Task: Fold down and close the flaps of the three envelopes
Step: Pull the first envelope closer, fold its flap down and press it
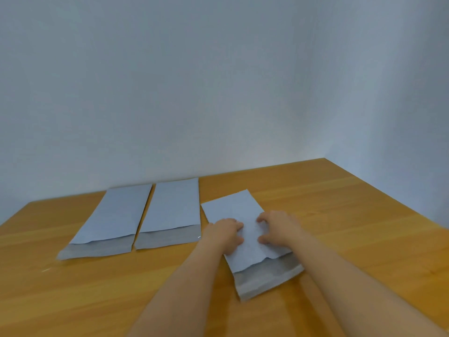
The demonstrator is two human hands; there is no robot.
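Three pale blue envelopes lie on the wooden table [340,215], each with its grey flap open toward me. The left envelope [116,215] and the middle envelope [172,210] lie side by side, untouched. The right envelope [233,207] is turned at an angle, its flap [267,276] lying flat on the table near me. My left hand [224,235] rests on this envelope's left edge with curled fingers. My right hand [277,226] sits on its right edge, fingertips and thumb pressing the paper.
A plain pale wall stands behind the table. The table's far edge runs just behind the envelopes, and its right edge slants down to the right. Bare wood lies in front of the left and middle envelopes.
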